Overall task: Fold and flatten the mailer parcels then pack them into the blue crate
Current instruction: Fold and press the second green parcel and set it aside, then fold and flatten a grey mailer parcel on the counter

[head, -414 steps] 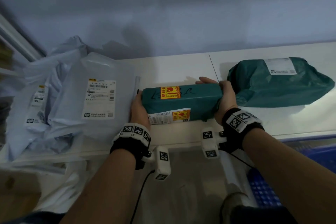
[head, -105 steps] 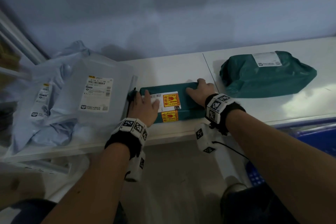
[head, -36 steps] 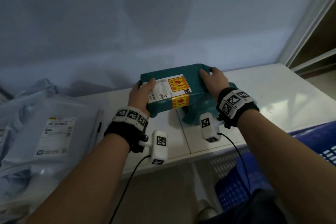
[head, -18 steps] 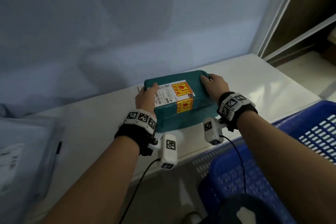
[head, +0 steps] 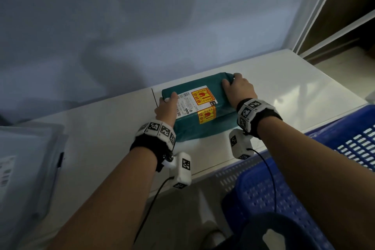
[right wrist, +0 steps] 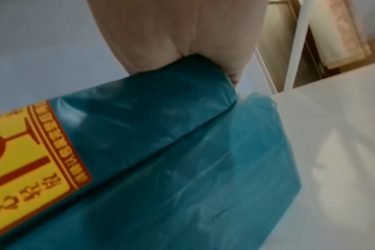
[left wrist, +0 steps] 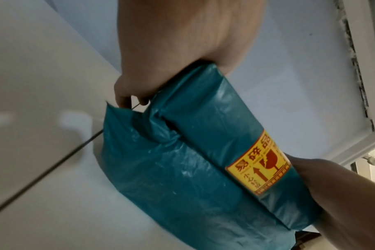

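Teal plastic crinkles as my left hand (head: 165,110) and right hand (head: 239,90) clamp curled fingers round the ends of the folded mailer parcel (head: 199,107), just above the worktop (head: 105,134). I should hold it level and squeezed, then swing toward the blue crate (head: 304,184). One parcel, one crate.

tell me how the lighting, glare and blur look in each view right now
Head view: dim and bluish, arm shadows on the wall, a glare patch on the white table, straight edges bowed by the wide lens. Left wrist view: brighter, green parcel slightly soft, left hand smeared. Right wrist view: blurrier still, the yellow sticker soft, right hand out of focus.
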The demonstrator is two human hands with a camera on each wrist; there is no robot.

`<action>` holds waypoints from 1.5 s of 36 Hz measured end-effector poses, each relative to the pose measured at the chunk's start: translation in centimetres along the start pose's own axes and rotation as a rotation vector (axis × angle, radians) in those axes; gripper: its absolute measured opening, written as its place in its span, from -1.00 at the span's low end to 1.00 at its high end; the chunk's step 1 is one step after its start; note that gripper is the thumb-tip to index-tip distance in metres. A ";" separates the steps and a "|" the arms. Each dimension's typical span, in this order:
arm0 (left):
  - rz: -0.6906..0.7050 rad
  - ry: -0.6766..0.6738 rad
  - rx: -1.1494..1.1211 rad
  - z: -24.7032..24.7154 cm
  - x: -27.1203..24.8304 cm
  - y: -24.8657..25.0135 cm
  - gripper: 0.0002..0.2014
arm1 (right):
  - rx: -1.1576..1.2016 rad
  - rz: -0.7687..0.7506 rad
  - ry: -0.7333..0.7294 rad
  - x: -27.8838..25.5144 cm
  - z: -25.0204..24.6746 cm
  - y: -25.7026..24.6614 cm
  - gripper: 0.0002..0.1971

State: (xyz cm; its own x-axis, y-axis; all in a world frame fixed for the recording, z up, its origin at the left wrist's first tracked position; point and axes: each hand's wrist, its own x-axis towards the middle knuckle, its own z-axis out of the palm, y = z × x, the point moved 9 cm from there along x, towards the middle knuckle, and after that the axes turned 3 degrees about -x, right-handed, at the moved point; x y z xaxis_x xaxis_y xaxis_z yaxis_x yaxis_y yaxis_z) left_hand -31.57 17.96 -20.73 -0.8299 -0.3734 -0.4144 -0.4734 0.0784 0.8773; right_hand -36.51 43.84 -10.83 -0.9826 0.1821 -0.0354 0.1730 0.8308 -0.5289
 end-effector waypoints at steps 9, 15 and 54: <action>0.070 0.088 -0.016 -8.0 -7.4 6.3 -0.19 | -0.129 -0.074 0.056 -2.8 -2.7 -5.7 -0.53; 0.136 0.180 0.010 -15.5 -9.5 6.6 -0.28 | -0.157 -0.286 -0.062 -8.3 -0.3 -14.1 -0.57; -0.042 0.478 0.143 -47.2 -19.4 -7.0 -0.41 | 0.319 -0.315 -0.730 -32.7 24.5 -31.5 -0.33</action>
State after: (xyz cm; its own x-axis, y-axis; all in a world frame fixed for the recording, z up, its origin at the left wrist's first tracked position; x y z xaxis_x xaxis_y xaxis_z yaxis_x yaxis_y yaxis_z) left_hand 1.77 -18.95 -7.46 -0.5966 -0.7585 -0.2622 -0.5675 0.1676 0.8062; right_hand -11.41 -1.14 -13.76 -0.7978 -0.5076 -0.3254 -0.0351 0.5779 -0.8154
